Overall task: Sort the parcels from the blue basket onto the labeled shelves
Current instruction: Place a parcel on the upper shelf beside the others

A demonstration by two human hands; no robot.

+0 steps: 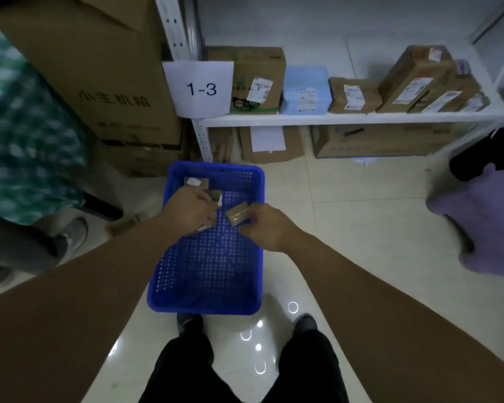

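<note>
The blue basket (207, 306) stands on the floor before the white shelf (346, 119) with the paper sign "1-3" (201, 88), and both hands reach into it. The right hand (266, 228) pinches a small brown parcel (237, 215) between thumb and fingertips, just above the basket's bottom. The left hand (191, 212) is beside it with fingers bent down over something with a white edge, but I cannot tell if they clamp it. Another parcel (197, 181) lies at the basket's far end.
</note>
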